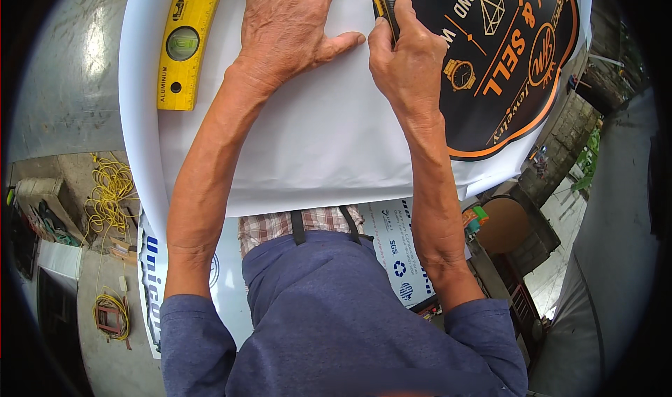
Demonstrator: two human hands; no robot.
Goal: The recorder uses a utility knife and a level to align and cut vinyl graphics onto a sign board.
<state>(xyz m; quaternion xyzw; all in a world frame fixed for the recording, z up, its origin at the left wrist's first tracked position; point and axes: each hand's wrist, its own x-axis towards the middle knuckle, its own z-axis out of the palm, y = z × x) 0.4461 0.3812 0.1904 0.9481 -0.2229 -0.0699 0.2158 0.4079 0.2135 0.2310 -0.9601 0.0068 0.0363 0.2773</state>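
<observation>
A large white sheet (315, 131) is spread in front of me, with a black, orange-edged printed graphic (483, 117) on its right part. My left hand (287, 30) lies flat on the white area, fingers spread and thumb pointing right. Just right of that thumb, my right hand (408, 58) is closed around a yellow and black utility knife (384, 2), held beside the graphic's left edge. The knife's tip is cut off by the top of the picture. A yellow spirit level (183, 47) rests on the sheet, left of my left hand.
Under the sheet's near edge shows a board with printed film (392, 250), close to my waist. Yellow cord (110, 190) lies tangled on the floor at left, near a cord reel (112, 316). A metal surface (73, 75) stands far left. A grey cover (609, 257) hangs at right.
</observation>
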